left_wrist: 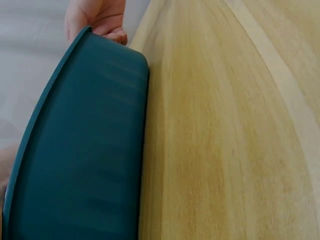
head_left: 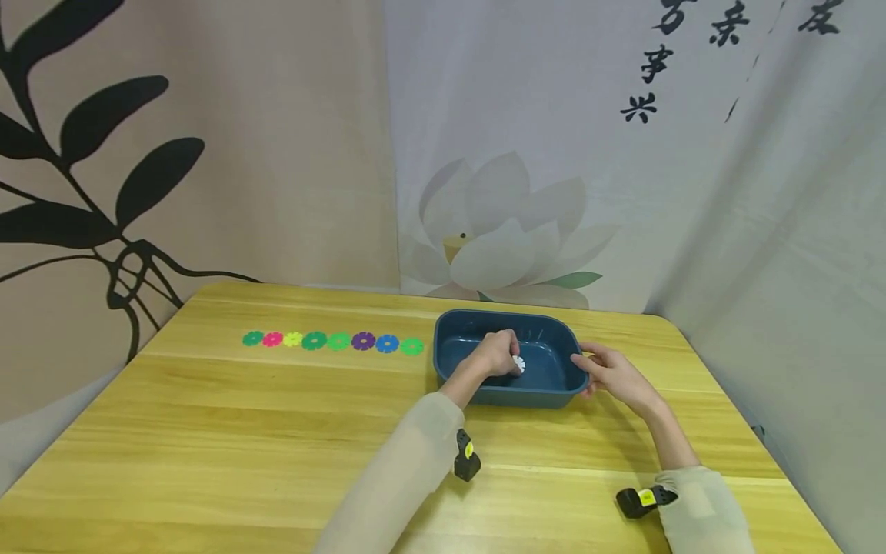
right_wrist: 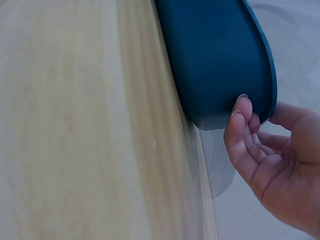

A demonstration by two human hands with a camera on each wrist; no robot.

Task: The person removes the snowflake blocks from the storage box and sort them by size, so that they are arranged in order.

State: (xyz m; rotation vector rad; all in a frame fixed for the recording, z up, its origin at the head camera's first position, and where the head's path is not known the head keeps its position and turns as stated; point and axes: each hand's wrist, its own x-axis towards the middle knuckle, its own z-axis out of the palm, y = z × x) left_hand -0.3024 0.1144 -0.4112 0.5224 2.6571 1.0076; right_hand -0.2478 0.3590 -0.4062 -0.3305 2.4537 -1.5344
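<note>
On the table stands a dark blue-green plastic basin (head_left: 477, 396). My left hand (head_left: 494, 354) reaches down inside it, and its fingers pinch a small white notched flower-shaped disc (head_left: 521, 364). In the left wrist view the basin's outer wall (left_wrist: 85, 130) hides most of that hand. My right hand (head_left: 616, 377) grips the basin's right end, thumb at the rim and fingers curled against the outer wall, as the right wrist view also shows of this hand (right_wrist: 275, 160).
Left of the basin, several notched discs lie in a row on the wooden table (head_left: 242, 446): a pink one (head_left: 273, 339), a yellow one (head_left: 294, 339), a purple one (head_left: 363, 341), a blue one (head_left: 388, 344) and green ones. A printed curtain (head_left: 311, 154) hangs behind the table.
</note>
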